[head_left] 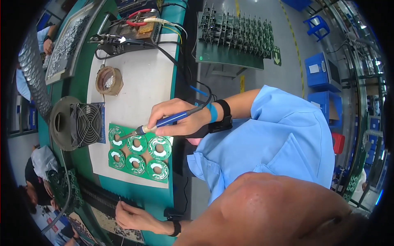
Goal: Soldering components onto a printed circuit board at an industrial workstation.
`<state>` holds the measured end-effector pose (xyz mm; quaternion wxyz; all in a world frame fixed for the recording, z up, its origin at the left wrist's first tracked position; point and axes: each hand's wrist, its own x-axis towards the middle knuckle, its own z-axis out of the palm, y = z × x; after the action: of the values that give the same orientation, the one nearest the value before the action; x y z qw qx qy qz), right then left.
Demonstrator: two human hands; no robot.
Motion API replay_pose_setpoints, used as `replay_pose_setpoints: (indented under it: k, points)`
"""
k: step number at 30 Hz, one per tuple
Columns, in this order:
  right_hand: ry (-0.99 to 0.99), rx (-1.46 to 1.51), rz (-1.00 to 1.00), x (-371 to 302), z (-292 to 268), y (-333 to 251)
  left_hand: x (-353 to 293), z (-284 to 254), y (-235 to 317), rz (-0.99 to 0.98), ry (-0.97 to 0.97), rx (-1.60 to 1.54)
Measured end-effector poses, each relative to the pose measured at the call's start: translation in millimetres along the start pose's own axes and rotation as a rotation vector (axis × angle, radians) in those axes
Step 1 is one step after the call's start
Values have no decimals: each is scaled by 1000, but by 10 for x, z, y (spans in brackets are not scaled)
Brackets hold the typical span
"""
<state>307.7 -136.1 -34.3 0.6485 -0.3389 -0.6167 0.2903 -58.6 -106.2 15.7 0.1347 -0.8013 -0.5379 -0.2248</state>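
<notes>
My right hand is closed around a soldering iron with a blue handle, held like a pen. Its tip reaches the upper left disc of a green circuit board panel, which carries several round boards with holes in their middles; whether it touches cannot be told. The panel lies flat on a white work sheet. Lower in the picture, my left hand pinches its fingertips together beside a bin of small loose parts. Something tiny seems to stick up from that pinch, too small to name.
A fume fan stands left of the panel, beside a round pot with shiny metal. Pliers lie on a stand above. A rack of upright circuit boards is at the top. Other people sit across at left.
</notes>
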Motion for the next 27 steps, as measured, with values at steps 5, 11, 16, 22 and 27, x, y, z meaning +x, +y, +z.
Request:
replay_pose_setpoints:
  k: [5,11,16,22,27]
  points:
    - [-91,62,-61,37,190,-35,-296,79,715,-332,-193,-873]
    - [-236,229,-68,-58,537,-159,-491,260,1234,-408,-227,-1201]
    - [-285,194,-84,-115,469,-162,-615,363,1466,-513,-96,-1366]
    - [-194,18,57,-189,278,-215,-403,107,1373,-358,-155,-967]
    - [-166,-44,-17,-89,-17,-165,-320,90,1050,-325,-41,-817]
